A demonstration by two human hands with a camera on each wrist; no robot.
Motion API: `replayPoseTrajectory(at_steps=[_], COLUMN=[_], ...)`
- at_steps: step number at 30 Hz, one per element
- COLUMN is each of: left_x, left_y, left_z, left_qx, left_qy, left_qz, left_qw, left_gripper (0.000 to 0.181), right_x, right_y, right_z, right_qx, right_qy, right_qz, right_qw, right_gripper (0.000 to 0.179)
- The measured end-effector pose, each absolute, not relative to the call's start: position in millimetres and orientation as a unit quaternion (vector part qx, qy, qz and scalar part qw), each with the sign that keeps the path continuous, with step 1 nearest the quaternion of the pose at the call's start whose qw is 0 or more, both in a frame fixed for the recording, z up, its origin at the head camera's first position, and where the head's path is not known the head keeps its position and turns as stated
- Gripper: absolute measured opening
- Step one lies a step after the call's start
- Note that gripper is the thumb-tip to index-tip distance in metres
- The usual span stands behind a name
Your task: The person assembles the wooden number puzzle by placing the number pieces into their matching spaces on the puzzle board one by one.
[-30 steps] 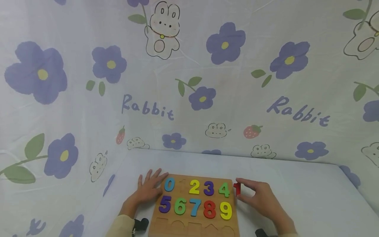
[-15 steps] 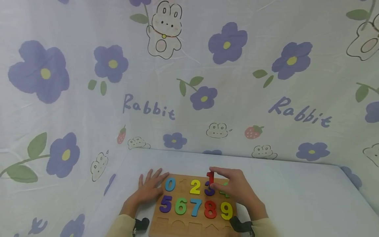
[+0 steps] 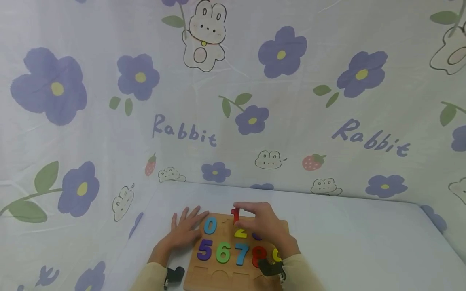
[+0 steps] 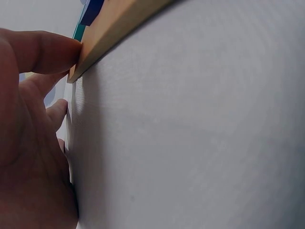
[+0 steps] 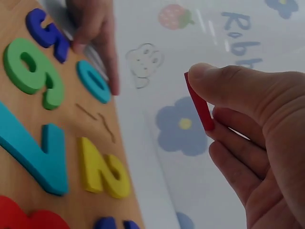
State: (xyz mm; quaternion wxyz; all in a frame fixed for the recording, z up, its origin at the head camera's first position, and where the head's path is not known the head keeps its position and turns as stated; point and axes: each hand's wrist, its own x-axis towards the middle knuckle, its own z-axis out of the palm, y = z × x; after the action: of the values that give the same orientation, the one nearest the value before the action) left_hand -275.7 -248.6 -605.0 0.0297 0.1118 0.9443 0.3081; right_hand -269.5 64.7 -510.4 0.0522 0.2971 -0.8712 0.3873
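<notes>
My right hand [image 3: 267, 226] pinches a red number 1 piece [image 3: 236, 217] between thumb and fingers, held over the far edge of a wooden number puzzle board [image 3: 214, 264]. In the right wrist view the red piece appears edge-on, above the level of the board. A 1-shaped recess [image 5: 97, 121] lies bare between the blue 0 [image 5: 93, 81] and the yellow 2 [image 5: 102, 167]. My left hand [image 3: 183, 233] rests at the board's left side with fingers spread. In the left wrist view a fingertip touches the wooden edge [image 4: 124, 31].
Other number pieces sit in the board, among them a purple 5 [image 3: 204, 249], green 6 [image 3: 223, 252], blue 7 [image 3: 241, 254] and red 8 [image 3: 259, 254]. Shape recesses [image 3: 220, 276] line the near side. A white table [image 3: 349, 242] extends right, with a patterned curtain [image 3: 284, 133] behind.
My right hand has carried the red number 1 leftward, from beside the board's right edge to above its far edge near the 2. My left hand stays in place.
</notes>
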Motion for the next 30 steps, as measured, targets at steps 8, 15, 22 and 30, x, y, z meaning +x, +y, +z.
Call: replayPoseTrajectory(at_steps=[8,15,22,30], left_x=[-270.6,-273.3,-275.4,-277.1], left_y=[-246.7,-248.5,-250.4,-252.8], left_z=[-597.5,-603.8,-605.3,-606.9], left_qx=[0.118,0.125,0.123,0.118], left_qy=[0.944,0.943,0.945,0.946], left_qz=[0.306,0.308,0.302,0.300], left_qw=[0.035,0.028,0.032,0.038], left_gripper=[0.073,0.075,0.074,0.073], right_x=[-279.0,-284.1,-284.9,-285.1], right_y=[48.7,37.8,28.0,20.3], right_z=[-537.0,-555.2,-563.7,-567.7], right_qx=[0.296,0.295,0.285,0.285], right_qy=[-0.875,-0.877,-0.891,-0.904], right_qz=[0.384,0.378,0.349,0.317], right_qw=[-0.006,-0.030,-0.049,-0.043], right_gripper=[0.047,0.049,0.052,0.053])
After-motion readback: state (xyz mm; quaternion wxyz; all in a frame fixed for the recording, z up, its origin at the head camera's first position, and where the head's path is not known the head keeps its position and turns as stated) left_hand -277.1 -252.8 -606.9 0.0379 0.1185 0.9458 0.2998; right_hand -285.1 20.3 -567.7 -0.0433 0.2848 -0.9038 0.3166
